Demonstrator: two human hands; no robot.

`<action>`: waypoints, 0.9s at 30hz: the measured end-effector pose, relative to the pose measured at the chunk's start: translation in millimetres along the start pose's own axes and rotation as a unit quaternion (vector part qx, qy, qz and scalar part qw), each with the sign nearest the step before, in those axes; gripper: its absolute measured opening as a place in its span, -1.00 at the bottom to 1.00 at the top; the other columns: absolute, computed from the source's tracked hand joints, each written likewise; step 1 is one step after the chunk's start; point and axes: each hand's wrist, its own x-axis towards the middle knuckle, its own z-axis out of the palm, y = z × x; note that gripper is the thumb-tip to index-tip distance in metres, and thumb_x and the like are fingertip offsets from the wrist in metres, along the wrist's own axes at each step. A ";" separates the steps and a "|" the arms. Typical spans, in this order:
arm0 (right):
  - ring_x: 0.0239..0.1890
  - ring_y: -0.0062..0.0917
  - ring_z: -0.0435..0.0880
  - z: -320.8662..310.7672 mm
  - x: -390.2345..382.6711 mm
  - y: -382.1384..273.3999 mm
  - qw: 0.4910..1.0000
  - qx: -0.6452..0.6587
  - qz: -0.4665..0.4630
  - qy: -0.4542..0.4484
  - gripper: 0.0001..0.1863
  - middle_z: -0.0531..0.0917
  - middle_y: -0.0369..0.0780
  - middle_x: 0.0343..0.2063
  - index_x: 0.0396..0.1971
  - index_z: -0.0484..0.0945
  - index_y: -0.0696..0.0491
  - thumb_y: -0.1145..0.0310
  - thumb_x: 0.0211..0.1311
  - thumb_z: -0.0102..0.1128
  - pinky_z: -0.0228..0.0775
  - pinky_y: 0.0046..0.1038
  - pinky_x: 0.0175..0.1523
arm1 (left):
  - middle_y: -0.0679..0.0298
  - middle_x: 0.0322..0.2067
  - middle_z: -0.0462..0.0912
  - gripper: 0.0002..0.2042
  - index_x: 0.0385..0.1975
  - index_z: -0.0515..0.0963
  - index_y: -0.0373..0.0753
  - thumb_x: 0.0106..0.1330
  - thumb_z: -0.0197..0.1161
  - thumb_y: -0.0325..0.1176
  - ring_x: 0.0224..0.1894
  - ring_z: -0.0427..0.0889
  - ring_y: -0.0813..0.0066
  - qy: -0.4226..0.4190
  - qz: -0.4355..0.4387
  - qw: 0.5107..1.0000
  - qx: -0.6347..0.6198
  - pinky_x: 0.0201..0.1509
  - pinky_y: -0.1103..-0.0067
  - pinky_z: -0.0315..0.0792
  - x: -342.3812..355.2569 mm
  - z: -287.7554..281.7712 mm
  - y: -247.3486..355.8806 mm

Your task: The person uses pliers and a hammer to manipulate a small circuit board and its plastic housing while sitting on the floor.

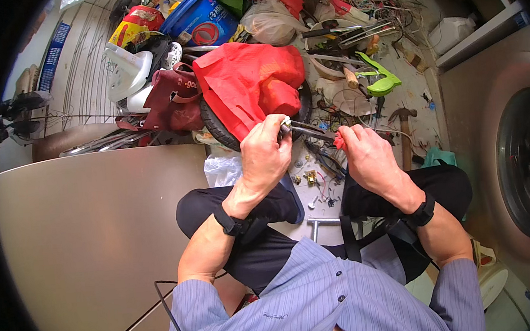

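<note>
My left hand (pixel 268 149) is closed, pinching a small whitish and metal piece (pixel 286 124) whose kind I cannot make out. My right hand (pixel 368 151) grips a slim metal tool (pixel 315 132) by its red end, most of which the fingers hide. From there the tool's dark shaft reaches left to the piece in my left fingers. Both hands are raised above the floor between my knees. Below them lie a small yellowish electrical part (pixel 311 177), a screw (pixel 313 203) and several loose bits.
A red cloth bag (pixel 246 83) lies over a black tyre (pixel 213 121) ahead. A hammer (pixel 405 132), a green-handled tool (pixel 382 76) and tangled wires (pixel 376 1) are at the right. A blue bucket (pixel 207 20) stands behind. A metallic panel (pixel 102 234) borders my left, a front-loading washing machine (pixel 512 146) my right.
</note>
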 end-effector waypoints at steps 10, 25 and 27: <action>-0.34 -0.17 0.64 14.0 -9.4 -7.7 0.999 -0.040 0.021 -0.024 -0.83 0.57 -0.06 -0.39 -0.27 0.42 0.17 0.50 0.12 0.10 0.52 -0.14 -0.19 | 0.04 -0.47 0.62 -0.73 -0.14 0.52 -0.33 0.14 0.32 -0.55 -0.40 0.66 0.05 -0.042 0.078 0.990 0.111 -0.31 0.32 0.52 -7.1 3.8 -1.9; -0.46 -0.29 0.65 27.9 -12.3 -3.8 0.994 -0.103 -0.016 -0.015 -0.90 0.62 -0.15 -0.49 -0.36 0.47 0.09 0.39 0.20 0.08 0.35 -0.24 -0.22 | 0.03 -0.46 0.64 -0.71 -0.12 0.50 -0.35 0.13 0.30 -0.56 -0.37 0.68 0.08 -0.101 0.106 0.973 0.178 -0.27 0.34 0.54 -15.5 6.1 -9.1; -0.44 -0.26 0.66 32.2 -12.2 4.5 0.996 -0.088 -0.021 -0.024 -0.90 0.64 -0.12 -0.49 -0.36 0.48 0.09 0.38 0.20 0.07 0.36 -0.21 -0.24 | 0.02 -0.45 0.64 -0.70 -0.11 0.50 -0.34 0.13 0.30 -0.56 -0.36 0.68 0.08 -0.109 0.099 0.973 0.177 -0.27 0.34 0.54 -15.3 5.3 -10.8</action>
